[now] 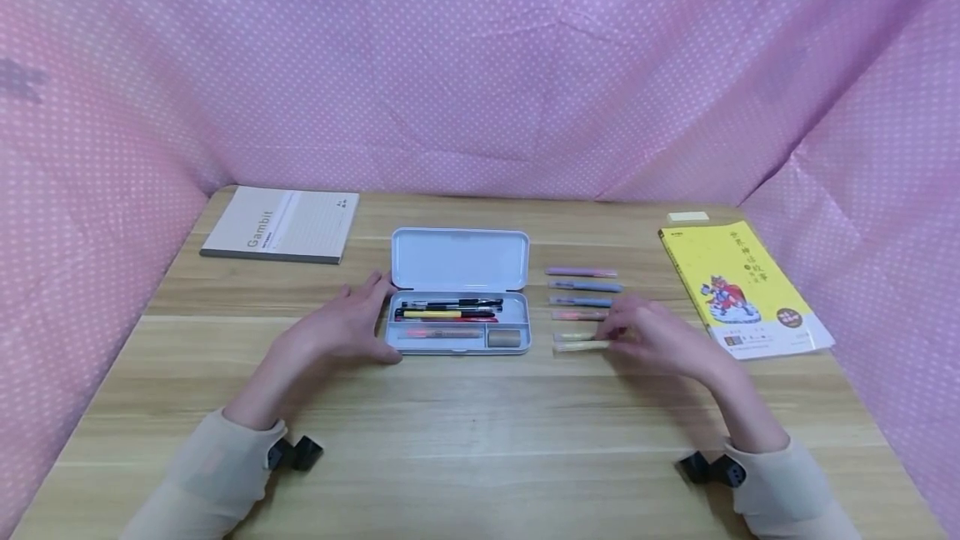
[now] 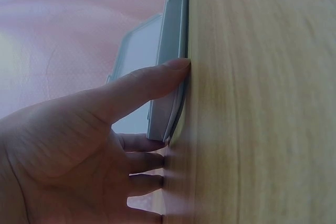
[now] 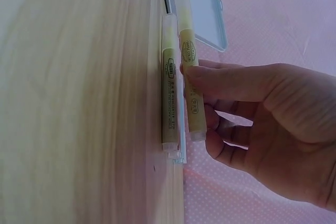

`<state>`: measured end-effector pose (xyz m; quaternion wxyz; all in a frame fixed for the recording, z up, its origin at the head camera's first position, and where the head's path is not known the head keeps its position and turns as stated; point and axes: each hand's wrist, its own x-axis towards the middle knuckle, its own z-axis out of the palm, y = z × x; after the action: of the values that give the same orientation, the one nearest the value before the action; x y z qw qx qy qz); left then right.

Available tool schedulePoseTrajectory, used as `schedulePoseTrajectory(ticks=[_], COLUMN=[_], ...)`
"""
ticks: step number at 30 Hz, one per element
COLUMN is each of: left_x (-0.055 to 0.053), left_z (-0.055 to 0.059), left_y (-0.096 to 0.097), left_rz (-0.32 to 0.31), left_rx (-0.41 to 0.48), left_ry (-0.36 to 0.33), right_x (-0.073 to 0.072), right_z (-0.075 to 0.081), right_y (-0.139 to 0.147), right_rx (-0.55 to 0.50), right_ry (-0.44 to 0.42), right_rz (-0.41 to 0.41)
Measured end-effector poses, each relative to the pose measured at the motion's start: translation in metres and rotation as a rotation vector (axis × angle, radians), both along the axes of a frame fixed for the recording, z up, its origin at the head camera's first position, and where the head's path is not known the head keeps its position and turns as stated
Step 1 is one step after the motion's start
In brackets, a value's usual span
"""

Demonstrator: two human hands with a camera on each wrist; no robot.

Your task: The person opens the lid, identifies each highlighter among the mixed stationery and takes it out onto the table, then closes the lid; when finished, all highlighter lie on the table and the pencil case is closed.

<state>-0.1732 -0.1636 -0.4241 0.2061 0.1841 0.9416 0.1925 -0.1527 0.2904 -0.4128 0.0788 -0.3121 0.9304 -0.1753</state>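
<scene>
My left hand (image 1: pixel 348 323) grips the left end of an open pencil case (image 1: pixel 459 259), thumb along its front wall and fingers round the end. In the left wrist view the other fingertips (image 2: pixel 157 182) touch the tabletop. Inside the case lie several pens (image 1: pixel 450 304), a pink highlighter (image 1: pixel 441 332) and a small grey-brown block (image 1: pixel 504 338). My right hand (image 1: pixel 656 336) pinches a yellow highlighter (image 3: pixel 195 114) between thumb and fingers, raised above the table. Beside it another yellow highlighter (image 3: pixel 169 98) lies on the wood.
Purple (image 1: pixel 581 272), blue (image 1: pixel 585 286) and pink (image 1: pixel 577 316) highlighters lie in a column right of the case. At the far left is a grey notebook (image 1: pixel 288 223). A yellow book (image 1: pixel 742 290) lies at the right, with a pale eraser-like block (image 1: pixel 687 217) behind it. Pink dotted cloth (image 1: pixel 480 90) surrounds the table.
</scene>
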Motion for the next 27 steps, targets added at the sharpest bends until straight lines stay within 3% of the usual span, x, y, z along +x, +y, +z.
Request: schedulePoseTrajectory(ticks=[15, 27], left_x=[-0.0007, -0.0006], left_z=[-0.0021, -0.0020], left_y=[-0.0005, -0.0004], left_rz=[0.010, 0.003], left_rx=[-0.013, -0.006], left_ry=[-0.008, 0.003], right_x=[-0.0016, -0.0011], right_z=[-0.0006, -0.0039], right_y=[-0.0028, -0.0036], right_rx=[0.051, 0.032], right_ry=[-0.047, -0.034], right_rz=[0.028, 0.015])
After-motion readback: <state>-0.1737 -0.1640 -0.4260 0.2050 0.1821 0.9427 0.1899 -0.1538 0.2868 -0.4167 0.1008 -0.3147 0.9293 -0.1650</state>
